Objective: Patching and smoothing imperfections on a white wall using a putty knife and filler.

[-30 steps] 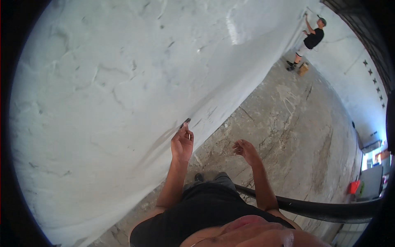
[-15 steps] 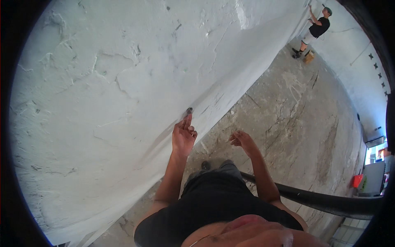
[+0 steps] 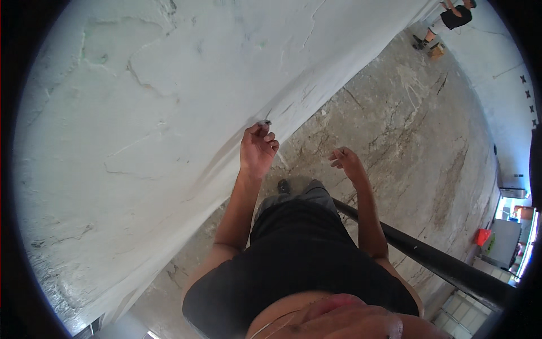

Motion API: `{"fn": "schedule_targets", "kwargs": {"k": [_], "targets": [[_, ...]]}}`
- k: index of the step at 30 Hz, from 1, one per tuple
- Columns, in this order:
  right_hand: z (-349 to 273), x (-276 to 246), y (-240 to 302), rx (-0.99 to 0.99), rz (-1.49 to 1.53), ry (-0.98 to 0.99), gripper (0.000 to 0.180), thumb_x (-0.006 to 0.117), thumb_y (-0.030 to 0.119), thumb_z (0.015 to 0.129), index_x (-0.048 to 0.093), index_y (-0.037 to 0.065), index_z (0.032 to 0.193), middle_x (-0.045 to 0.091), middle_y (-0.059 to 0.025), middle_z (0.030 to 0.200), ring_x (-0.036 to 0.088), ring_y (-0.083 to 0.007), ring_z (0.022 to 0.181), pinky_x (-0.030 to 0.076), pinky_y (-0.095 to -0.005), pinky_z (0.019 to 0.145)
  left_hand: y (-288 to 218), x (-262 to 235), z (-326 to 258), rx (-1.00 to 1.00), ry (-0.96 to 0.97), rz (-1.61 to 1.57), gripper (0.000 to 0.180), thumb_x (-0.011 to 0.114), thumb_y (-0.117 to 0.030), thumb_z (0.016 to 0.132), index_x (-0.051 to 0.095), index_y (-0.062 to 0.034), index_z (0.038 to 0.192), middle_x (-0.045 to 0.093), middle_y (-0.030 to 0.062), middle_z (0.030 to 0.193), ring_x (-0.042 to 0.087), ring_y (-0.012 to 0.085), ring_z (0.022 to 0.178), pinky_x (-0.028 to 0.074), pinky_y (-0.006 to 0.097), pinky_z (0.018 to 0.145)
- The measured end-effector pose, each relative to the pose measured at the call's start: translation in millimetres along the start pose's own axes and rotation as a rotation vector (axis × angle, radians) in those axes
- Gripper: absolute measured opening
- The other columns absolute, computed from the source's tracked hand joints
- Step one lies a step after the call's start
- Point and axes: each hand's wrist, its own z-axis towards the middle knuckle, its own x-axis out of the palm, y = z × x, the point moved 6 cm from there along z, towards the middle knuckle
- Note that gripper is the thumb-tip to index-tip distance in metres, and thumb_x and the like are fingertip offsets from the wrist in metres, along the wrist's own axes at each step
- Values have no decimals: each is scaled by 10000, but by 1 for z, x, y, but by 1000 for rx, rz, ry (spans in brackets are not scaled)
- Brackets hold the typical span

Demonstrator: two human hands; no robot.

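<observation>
My left hand (image 3: 259,150) is raised close to the white wall (image 3: 186,107), palm side showing. Its fingers are curled, and the fingertips close on a small dark piece (image 3: 266,122) right at the wall surface. What that piece is, and whether it is fixed to the wall, I cannot make out. To the right, my right hand (image 3: 348,161) hangs in the air above the floor, away from the wall. Its fingers are loosely bent and a little apart, with nothing visible in them.
The wall has cracks and rough patches and meets a stained concrete floor (image 3: 389,130) diagonally. A thick black tube (image 3: 429,248) runs at my right side. Far off, another person (image 3: 451,18) stands at the wall near a brown box (image 3: 436,51). A red object (image 3: 483,237) lies far right.
The view has tilted, so wall, floor and hands sit higher in the picture. My left fingers, stretched toward the dark piece before, are now bent around it. My right hand stays loosely bent.
</observation>
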Motion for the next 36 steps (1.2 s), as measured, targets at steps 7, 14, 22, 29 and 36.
{"fn": "schedule_targets", "kwargs": {"k": [7,14,22,29,36], "targets": [[11,75,15,59,241,125,461,472,459,1042,597,38,1180,700,-82,984,680,-193,874,499,-335,789,68,-39,15,-256,3,316,195,509,-272,949,568,-90,984,616,44,862,589,186,778,454,336,721],[52,133,-23,171,618,272,459,453,478,1048,613,82,1217,660,-16,1035,597,-128,911,464,-302,821,77,-103,32,-276,158,933,325,442,-288,981,580,-47,1149,673,72,1050,630,186,876,446,314,769],[95,148,-12,45,619,181,292,606,373,1001,626,103,1111,632,0,969,571,-118,911,485,-299,780,16,-159,0,-136,-156,1121,376,475,-362,1024,576,-79,1250,696,51,1126,619,125,787,442,265,719],[120,147,70,-239,557,-275,456,652,223,972,431,-6,1299,531,-96,1169,569,-154,919,531,-304,807,6,-181,-34,-91,-264,1093,451,446,-446,1046,567,-79,1278,683,43,1208,608,127,867,407,272,739],[98,156,99,-502,393,-407,518,638,106,956,342,-14,1364,525,-154,1185,573,-170,947,531,-302,806,9,-186,-37,-94,-274,1083,434,450,-425,1048,568,-77,1279,679,55,1210,616,124,852,412,250,713]]}}
